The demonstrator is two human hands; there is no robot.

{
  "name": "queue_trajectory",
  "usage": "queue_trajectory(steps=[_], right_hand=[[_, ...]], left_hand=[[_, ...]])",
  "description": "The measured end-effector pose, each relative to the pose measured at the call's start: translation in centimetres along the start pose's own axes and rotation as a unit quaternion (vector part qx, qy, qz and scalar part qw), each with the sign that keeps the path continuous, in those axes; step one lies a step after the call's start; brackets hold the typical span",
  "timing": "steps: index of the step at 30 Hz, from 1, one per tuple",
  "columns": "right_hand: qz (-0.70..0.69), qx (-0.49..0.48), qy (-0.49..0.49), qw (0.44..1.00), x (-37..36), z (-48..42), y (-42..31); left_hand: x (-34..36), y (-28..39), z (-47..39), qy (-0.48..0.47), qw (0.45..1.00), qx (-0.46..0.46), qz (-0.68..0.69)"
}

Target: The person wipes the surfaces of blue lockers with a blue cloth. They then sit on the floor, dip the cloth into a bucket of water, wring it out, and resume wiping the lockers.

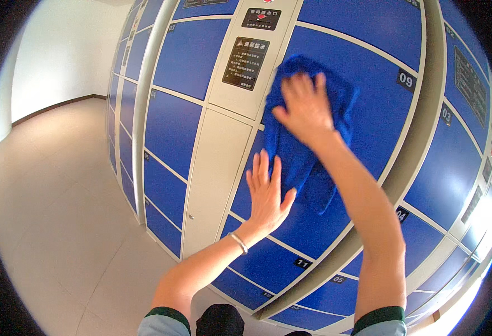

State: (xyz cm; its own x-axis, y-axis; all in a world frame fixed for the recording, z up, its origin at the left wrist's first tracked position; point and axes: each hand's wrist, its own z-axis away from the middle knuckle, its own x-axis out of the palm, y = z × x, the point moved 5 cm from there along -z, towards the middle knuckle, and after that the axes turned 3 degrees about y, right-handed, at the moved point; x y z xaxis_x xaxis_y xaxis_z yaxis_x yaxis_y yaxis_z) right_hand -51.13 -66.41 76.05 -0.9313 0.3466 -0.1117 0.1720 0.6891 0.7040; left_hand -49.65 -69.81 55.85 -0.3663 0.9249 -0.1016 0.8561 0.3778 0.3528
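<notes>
A blue cloth (300, 147) hangs spread against the blue locker doors, its lower part in loose folds. My right hand (307, 103) presses flat on the cloth's upper part, fingers spread, slightly blurred. Lower and to the left, my left hand (267, 193) rests with its fingers apart against a blue locker door (250, 180), beside the cloth's left edge; whether its fingertips touch the cloth is hard to tell. A silver bracelet (238, 243) circles my left wrist.
Banks of blue lockers with pale frames stand ahead, more lockers (443, 168) at the right. A cream panel (220, 168) carries a small lock and dark signs (246, 63). Pale floor (61, 218) and a white wall (69, 54) lie left.
</notes>
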Motion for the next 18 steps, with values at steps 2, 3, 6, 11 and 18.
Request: queue_trajectory(steps=[2,3,6,11,18], right_hand=[[-0.053,-0.073,0.003,0.996,2.1,2.4,-3.9],[-0.077,-0.096,-0.016,0.992,1.9,3.3,-6.0],[-0.098,-0.144,-0.087,0.981,5.1,8.6,-11.1],[0.003,-0.344,-0.125,0.931,6.0,18.7,-18.8],[-0.012,-0.389,-0.112,0.914,3.2,24.2,-18.4]], left_hand=[[0.6,-1.4,3.1,-0.023,0.999,-0.045,0.007],[0.9,-2.2,5.0,-0.030,0.997,-0.070,0.017],[2.2,-3.0,10.8,-0.062,0.990,-0.124,0.015],[4.3,-2.2,20.1,-0.113,0.973,-0.202,0.019],[4.9,-1.5,25.0,-0.141,0.972,-0.185,0.042]])
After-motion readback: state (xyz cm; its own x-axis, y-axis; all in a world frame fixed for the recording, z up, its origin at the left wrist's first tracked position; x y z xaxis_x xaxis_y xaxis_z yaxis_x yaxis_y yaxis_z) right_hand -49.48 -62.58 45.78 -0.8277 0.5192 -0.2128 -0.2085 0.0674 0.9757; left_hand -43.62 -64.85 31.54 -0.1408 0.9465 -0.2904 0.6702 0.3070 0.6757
